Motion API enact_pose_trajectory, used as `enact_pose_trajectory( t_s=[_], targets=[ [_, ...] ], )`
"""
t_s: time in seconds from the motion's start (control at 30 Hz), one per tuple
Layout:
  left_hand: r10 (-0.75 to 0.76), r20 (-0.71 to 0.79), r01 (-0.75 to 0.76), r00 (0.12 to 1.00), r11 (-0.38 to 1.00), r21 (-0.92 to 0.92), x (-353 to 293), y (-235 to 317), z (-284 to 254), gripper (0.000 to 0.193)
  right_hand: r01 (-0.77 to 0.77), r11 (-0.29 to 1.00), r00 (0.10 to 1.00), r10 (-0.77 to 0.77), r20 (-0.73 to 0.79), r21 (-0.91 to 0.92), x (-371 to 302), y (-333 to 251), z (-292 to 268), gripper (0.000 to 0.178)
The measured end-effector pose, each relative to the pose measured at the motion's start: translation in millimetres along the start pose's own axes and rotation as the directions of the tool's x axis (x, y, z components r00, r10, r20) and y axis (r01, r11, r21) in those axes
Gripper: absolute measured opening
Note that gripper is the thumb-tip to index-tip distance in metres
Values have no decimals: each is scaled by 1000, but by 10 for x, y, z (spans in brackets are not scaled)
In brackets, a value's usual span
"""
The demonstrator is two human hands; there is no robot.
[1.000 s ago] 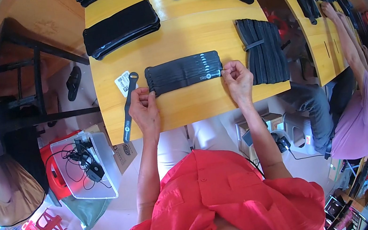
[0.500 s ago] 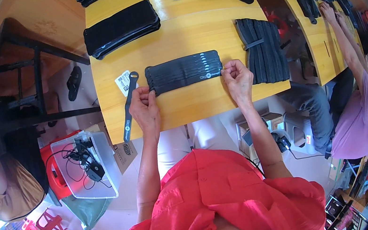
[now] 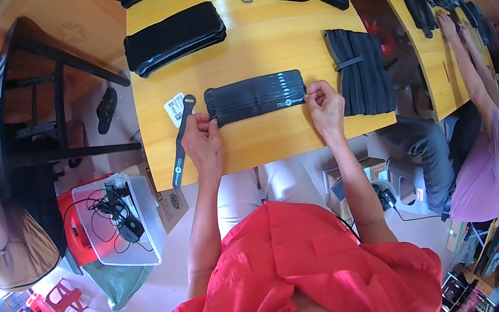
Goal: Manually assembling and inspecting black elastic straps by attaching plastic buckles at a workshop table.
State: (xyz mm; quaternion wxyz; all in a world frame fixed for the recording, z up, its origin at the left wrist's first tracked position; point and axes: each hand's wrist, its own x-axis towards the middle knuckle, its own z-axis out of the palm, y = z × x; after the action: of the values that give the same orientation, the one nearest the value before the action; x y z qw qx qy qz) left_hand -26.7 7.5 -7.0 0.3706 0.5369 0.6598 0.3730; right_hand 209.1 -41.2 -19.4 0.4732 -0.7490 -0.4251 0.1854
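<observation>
Head view: the left hand (image 3: pixel 200 139) has its grip pinched on the left end of a flat stack of black straps (image 3: pixel 255 96), and the right hand (image 3: pixel 323 103) pinches the right end. This stack lies on the yellow worktop (image 3: pixel 258 38). 1 loose strap (image 3: pixel 181 141) hangs over the edge beside a white tag (image 3: pixel 174 108).

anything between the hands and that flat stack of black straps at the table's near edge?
Nothing visible. The left hand pinches the left end of the black strap stack and the right hand pinches its right end. The loose strap and white tag lie left of the left hand, aside.
</observation>
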Motion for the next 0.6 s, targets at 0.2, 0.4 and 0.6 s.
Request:
enact_pose_trajectory(
  t_s=[0.2, 0.4, 0.6],
  targets=[
    [-14, 2, 14, 1000, 999, 39, 18, -46, -15, 11, -7, 1000, 1000, 7, 25, -4, -2, 10, 2, 7],
    [-2, -5, 2, 1000, 1000, 30, 14, 28, -29, 10, -16, 1000, 999, 16, 44, -13, 20, -19, -3, 7],
    [49, -31, -45, 998, 992, 117, 42, 16, 16, 12, -20, 999, 998, 23, 57, -47, 81, 51, -16, 5]
  ],
)
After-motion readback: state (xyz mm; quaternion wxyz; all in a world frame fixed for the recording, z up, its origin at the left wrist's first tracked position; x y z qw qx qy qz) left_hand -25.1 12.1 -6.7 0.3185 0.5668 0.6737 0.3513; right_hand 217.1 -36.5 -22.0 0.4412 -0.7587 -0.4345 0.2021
